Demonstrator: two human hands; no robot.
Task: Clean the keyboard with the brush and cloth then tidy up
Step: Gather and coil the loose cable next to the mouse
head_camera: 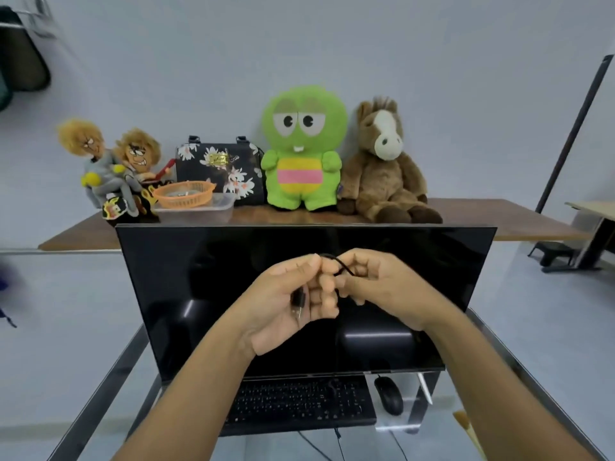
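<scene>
Glass desk (109,377): one keyboard (299,405), two hands.

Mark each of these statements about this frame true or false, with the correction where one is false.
1. Both hands hold a thin black cable in front of the dark monitor. True: the left hand and right hand pinch the cable before the monitor.
2. The mouse lies left of the keyboard. False: the mouse lies right of the keyboard.
3. A green plush toy stands between a floral bag and a brown plush horse. True: green plush toy, floral bag, brown plush horse.
4. The orange basket sits on the keyboard. False: the orange basket rests on a clear container on the far wooden table.
</scene>
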